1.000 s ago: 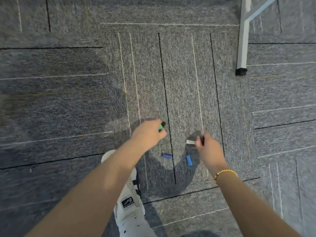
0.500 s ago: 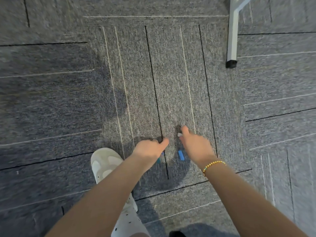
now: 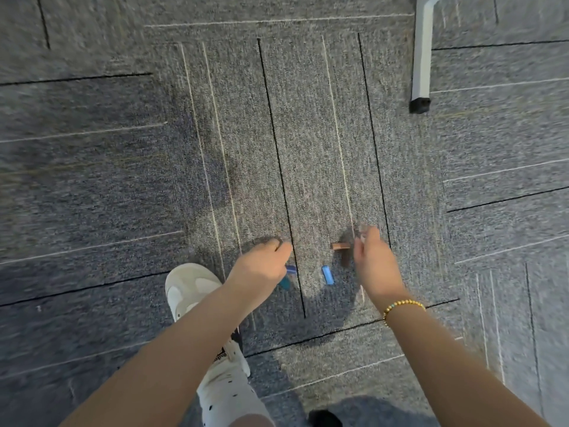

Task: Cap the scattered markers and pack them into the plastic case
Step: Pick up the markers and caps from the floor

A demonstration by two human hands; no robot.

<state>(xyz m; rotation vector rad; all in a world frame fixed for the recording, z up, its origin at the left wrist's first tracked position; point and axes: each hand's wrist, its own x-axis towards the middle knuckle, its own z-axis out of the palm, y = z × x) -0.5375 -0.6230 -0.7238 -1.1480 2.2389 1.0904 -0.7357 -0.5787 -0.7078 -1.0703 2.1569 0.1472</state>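
Left hand (image 3: 261,269) fingers curled, contents unclear; right hand (image 3: 374,263) blurred, grip unclear. Blue cap (image 3: 328,275) on carpet (image 3: 123,180): light, rigid; pinch its sides.

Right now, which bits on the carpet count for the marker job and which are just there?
Part of the job:
- light blue cap, lying free on the carpet
- darker blue cap, partly under the left hand
- teal piece below the left hand
- brown piece beside the right hand

Just there:
- white furniture leg
- white shoe
- bead bracelet
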